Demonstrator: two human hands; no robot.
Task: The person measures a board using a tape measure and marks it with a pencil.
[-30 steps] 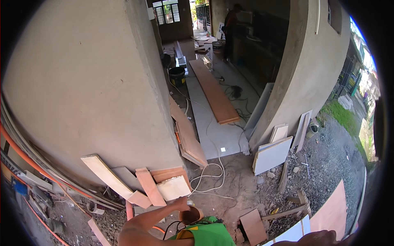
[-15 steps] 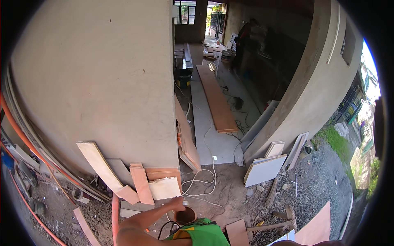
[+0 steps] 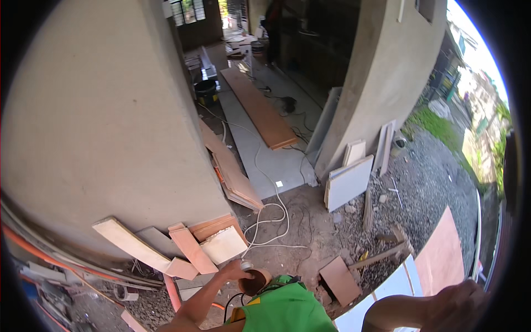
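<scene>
My left hand (image 3: 235, 270) is closed on a small white object (image 3: 246, 266) at the mouth of a round brown container (image 3: 250, 284) beside my green top (image 3: 284, 307); what exactly the white object is, I cannot tell. My right hand (image 3: 457, 305) is at the lower right, fingers curled and dark, over the area of leaning pink boards (image 3: 437, 252) and pale panels (image 3: 394, 293); I cannot make out what, if anything, it holds.
A doorway leads inside, with a long plank (image 3: 260, 110) on a grey sheet (image 3: 249, 166), loose cables (image 3: 271, 221), a bucket (image 3: 206, 94) and another person (image 3: 271, 25). Offcuts (image 3: 188, 243) lean on the left wall (image 3: 99, 127); white panels (image 3: 348, 182) on the right; gravel (image 3: 431, 171) outside.
My right forearm and hand have risen much further into view at the lower right. The view has shifted and tilted; my left hand stays at the brown container.
</scene>
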